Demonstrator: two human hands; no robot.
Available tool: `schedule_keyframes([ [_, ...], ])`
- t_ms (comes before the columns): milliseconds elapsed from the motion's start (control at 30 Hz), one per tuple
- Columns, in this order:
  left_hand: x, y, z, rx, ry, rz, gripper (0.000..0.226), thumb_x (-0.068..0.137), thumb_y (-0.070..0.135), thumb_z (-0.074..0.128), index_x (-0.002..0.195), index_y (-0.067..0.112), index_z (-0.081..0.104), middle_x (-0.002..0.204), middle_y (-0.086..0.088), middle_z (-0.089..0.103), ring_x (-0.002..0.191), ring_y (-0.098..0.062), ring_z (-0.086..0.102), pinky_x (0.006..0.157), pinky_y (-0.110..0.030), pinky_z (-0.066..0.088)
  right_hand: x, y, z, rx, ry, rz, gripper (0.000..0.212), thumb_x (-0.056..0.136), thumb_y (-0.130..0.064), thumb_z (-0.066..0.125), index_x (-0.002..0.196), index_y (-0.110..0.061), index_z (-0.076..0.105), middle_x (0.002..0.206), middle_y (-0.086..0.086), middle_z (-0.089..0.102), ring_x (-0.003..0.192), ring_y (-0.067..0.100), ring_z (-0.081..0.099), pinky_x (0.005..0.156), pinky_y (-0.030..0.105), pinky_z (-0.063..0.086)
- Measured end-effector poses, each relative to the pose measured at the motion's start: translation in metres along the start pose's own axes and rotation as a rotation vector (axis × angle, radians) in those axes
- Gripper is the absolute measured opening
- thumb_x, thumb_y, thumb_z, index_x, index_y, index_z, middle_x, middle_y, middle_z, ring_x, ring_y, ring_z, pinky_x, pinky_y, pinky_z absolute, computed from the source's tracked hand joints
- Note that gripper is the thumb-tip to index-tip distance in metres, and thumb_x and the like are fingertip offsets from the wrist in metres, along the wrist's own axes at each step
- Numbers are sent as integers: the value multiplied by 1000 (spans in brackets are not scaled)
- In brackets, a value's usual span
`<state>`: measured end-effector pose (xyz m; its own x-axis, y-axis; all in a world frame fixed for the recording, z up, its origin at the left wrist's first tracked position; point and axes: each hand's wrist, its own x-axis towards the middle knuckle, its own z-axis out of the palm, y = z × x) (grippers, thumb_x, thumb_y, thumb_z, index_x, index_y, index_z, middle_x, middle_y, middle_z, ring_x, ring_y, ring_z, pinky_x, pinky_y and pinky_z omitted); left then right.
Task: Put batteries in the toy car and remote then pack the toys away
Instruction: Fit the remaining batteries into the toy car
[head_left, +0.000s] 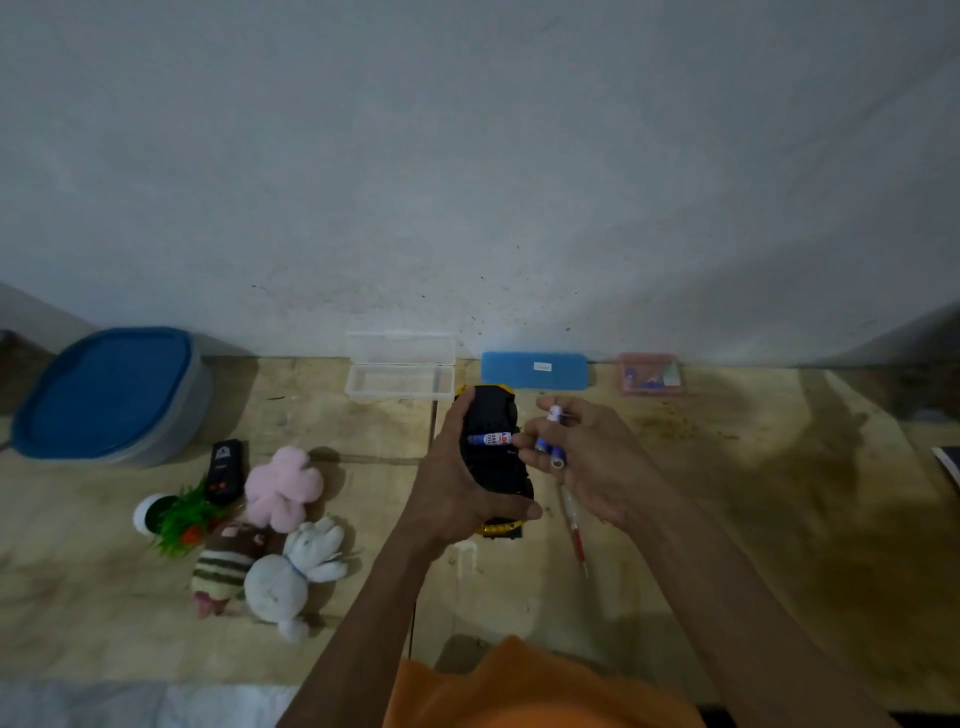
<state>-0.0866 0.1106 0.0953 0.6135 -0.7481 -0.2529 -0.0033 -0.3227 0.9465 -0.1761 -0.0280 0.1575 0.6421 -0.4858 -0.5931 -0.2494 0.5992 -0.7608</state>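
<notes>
My left hand grips the toy car upside down above the table, black underside up with yellow edges showing. A blue and white battery lies across the car's underside, and my right hand's fingertips touch its end. My right hand also holds several more batteries between its curled fingers. The black remote lies on the table at the left, beside the plush toys.
A pink plush, a striped plush and a white plush lie at the left with a small plant pot. A blue-lidded tub, an open clear box, a blue case and a pink box line the wall. A red screwdriver lies under my right hand.
</notes>
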Motion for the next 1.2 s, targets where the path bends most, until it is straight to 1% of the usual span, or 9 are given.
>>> schedule_keyframes([
  [100, 1, 4, 1, 1, -15, 11, 131, 43, 15, 103, 140, 58, 26, 125, 49, 45, 125, 2, 53, 96, -40, 57, 0, 4, 9, -165, 17, -156, 19, 99, -5, 56, 117, 0, 57, 102, 16, 68, 82, 21, 74, 61, 24, 59],
  [200, 3, 5, 2, -33, -25, -11, 138, 41, 12, 103, 151, 44, 25, 131, 36, 49, 127, -8, 54, 98, -45, 56, 3, 6, 15, -388, 32, -294, 16, 97, -14, 62, 111, -7, 63, 99, 11, 72, 76, 15, 74, 48, 21, 49],
  [367, 5, 9, 0, -69, -32, -21, 138, 36, 21, 104, 150, 41, 28, 141, 14, 54, 128, -18, 57, 94, -50, 57, 10, 8, 17, -703, 33, -442, 12, 91, -28, 70, 100, -20, 71, 87, 0, 71, 38, 6, 54, 44, 20, 45],
  [467, 5, 10, -2, -108, -40, -40, 139, 41, 8, 102, 152, 40, 25, 137, 19, 56, 126, -12, 58, 91, -45, 59, 14, 12, 17, -747, -12, -485, 15, 84, -29, 78, 97, -23, 75, 87, -5, 69, 54, 2, 60, 46, 17, 45],
  [600, 4, 10, -5, -125, -61, -58, 144, 40, 6, 101, 153, 45, 22, 136, 23, 55, 124, -9, 60, 93, -43, 59, 24, 16, 12, -903, -63, -647, 22, 79, -29, 82, 100, -25, 77, 93, -14, 64, 88, 2, 60, 73, 13, 45],
  [733, 5, 13, -8, -136, -96, -59, 143, 43, -2, 99, 154, 42, 20, 135, 15, 60, 122, -13, 62, 90, -44, 60, 28, 16, 12, -1084, -174, -832, 24, 84, -18, 76, 108, -18, 75, 98, -5, 71, 85, 4, 58, 77, 12, 41],
  [833, 5, 15, -9, -156, -99, -52, 139, 47, -11, 95, 154, 40, 22, 121, 32, 61, 113, -5, 66, 83, -38, 62, 30, 17, 11, -1210, -241, -913, 20, 88, -16, 69, 107, -13, 75, 101, 3, 71, 88, 16, 60, 77, 25, 45],
  [1067, 3, 16, -10, -154, -88, -33, 140, 43, -8, 98, 154, 40, 27, 132, 28, 51, 112, 0, 64, 82, -36, 62, 37, 21, 6, -1416, -287, -1060, 22, 89, -18, 59, 96, -9, 77, 86, 10, 60, 66, 22, 56, 51, 34, 46],
  [1200, 4, 14, -8, -192, -80, -31, 138, 43, -13, 95, 153, 39, 30, 128, 27, 55, 110, -6, 67, 81, -39, 62, 39, 18, 7, -1450, -296, -1079, 20, 88, -16, 61, 94, -8, 77, 84, 10, 62, 66, 25, 60, 53, 39, 52],
])
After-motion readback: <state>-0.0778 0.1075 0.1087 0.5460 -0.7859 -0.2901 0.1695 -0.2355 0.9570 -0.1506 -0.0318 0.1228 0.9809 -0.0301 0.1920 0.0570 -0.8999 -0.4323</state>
